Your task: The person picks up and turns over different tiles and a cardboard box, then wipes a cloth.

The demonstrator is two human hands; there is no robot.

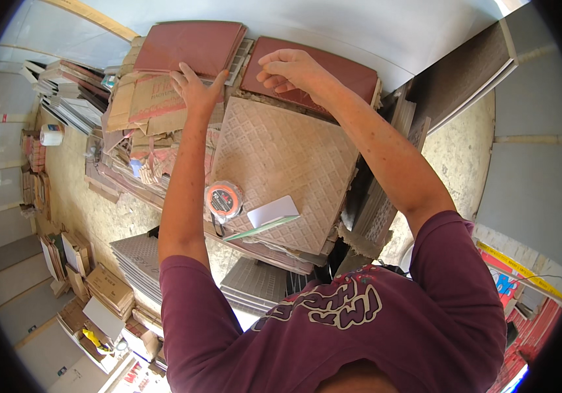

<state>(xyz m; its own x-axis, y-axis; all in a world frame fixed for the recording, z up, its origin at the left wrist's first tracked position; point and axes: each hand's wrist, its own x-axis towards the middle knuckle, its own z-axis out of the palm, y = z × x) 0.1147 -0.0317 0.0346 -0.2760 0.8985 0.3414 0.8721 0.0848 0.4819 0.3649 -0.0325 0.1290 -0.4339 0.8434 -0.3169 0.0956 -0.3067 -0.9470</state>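
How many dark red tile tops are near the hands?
2: the left red tile by the left hand, and the right red tile by the right hand. More may be hidden underneath.

Fisheye view from the head, facing steeply down (edges bowed), close above the purple shirt [418,314]

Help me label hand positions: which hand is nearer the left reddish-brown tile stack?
Left. The left hand is at the near edge of the left tile stack; the right hand is to its right, over the right tile stack.
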